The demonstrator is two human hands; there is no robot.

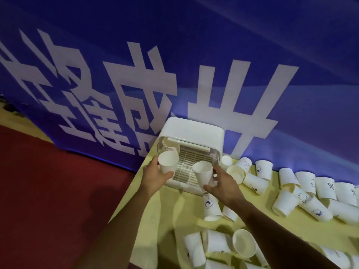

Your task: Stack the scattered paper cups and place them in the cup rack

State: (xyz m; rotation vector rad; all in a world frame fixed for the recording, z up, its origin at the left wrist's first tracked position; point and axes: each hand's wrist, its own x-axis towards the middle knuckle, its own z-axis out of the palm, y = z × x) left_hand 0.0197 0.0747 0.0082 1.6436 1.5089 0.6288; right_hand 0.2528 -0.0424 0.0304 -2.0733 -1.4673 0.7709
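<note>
One upright cup (168, 163) is gripped in the left hand (155, 176), fingers and thumb curled round its wall, mouth up, just in front of the left side of the rack (194, 131). The right hand (223, 183) clasps a tilted cup (204, 174) by its lower part, with the mouth leaning left toward the other; the two are near each other but apart. The rack stands at the far left corner of the table (171, 214), its open front toward the person, with a slotted tray showing inside. Loose cups (283, 202) lie mostly on their sides along the far edge to the rack's right, and more lie toward the near edge under the right forearm. A blue banner (233, 45) hangs behind the table, and red floor (58, 181) shows beyond its left edge.
</note>
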